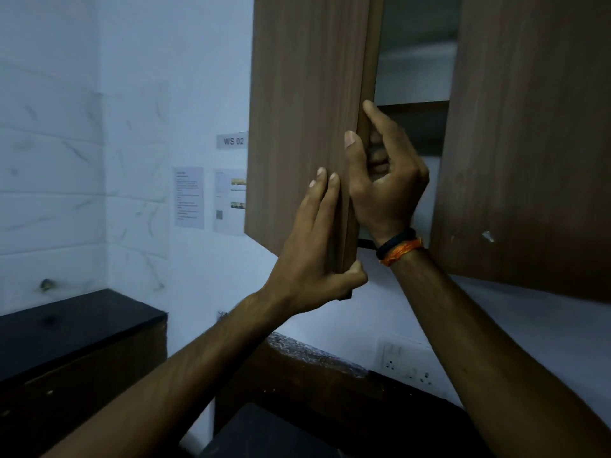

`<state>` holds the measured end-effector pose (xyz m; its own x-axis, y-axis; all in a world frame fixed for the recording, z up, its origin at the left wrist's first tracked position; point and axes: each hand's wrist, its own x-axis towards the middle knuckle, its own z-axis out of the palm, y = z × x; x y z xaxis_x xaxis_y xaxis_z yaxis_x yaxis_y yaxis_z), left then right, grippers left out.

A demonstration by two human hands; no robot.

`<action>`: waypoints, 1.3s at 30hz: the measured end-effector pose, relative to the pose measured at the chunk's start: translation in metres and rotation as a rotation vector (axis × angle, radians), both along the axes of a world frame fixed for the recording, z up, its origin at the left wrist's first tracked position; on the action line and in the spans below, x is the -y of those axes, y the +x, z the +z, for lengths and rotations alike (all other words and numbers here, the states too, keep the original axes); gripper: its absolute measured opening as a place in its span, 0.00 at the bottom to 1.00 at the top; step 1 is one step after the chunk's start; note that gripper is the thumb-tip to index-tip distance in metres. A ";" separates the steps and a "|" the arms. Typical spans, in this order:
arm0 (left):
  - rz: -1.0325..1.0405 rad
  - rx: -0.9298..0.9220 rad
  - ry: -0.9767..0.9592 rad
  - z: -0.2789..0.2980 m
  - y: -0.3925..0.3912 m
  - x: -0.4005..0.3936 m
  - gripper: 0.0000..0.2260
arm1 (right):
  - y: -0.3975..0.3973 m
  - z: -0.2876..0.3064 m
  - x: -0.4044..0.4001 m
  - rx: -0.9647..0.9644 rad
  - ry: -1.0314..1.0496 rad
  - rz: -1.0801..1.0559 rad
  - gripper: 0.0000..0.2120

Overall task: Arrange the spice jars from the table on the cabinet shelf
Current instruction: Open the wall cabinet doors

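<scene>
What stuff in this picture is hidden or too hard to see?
- Spice jars: none in the head view.
- Cabinet shelf: mostly hidden behind the left door and right door.
- Right hand fingertips: hidden behind the left door's edge.
- Wall papers: print too small.
- Left hand palm: turned away.

We read "WS 02" on a small grey label [232, 141] fixed to the white wall [198, 77]; two printed sheets [188, 197] below it carry text too small and blurred for us to read.
</scene>
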<state>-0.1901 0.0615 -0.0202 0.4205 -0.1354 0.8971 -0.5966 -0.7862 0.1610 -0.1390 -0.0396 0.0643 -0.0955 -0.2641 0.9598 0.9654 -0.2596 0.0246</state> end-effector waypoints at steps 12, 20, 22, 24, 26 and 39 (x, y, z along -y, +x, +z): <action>0.073 0.108 -0.129 -0.004 -0.082 -0.059 0.43 | -0.054 0.002 -0.081 -0.161 -0.188 0.443 0.26; 0.230 0.164 -0.154 -0.012 -0.121 -0.097 0.41 | -0.074 -0.003 -0.136 -0.121 -0.361 0.508 0.26; 0.325 0.198 -0.123 -0.015 -0.126 -0.110 0.39 | -0.076 -0.005 -0.150 -0.107 -0.402 0.532 0.25; 0.413 0.223 -0.112 -0.016 -0.132 -0.122 0.37 | -0.076 -0.006 -0.166 -0.093 -0.431 0.509 0.24; 0.489 0.234 -0.149 -0.016 -0.137 -0.133 0.37 | -0.075 -0.009 -0.181 -0.073 -0.468 0.444 0.24; 0.975 0.108 -0.157 -0.018 -0.132 -0.209 0.38 | -0.061 -0.051 -0.259 -0.084 -0.849 0.126 0.36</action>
<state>-0.3220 0.2701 -0.0386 0.1997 0.3500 0.9152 0.2823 -0.9150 0.2883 -0.1997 0.2192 0.0129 -0.0337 0.5418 0.8398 0.9931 -0.0763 0.0891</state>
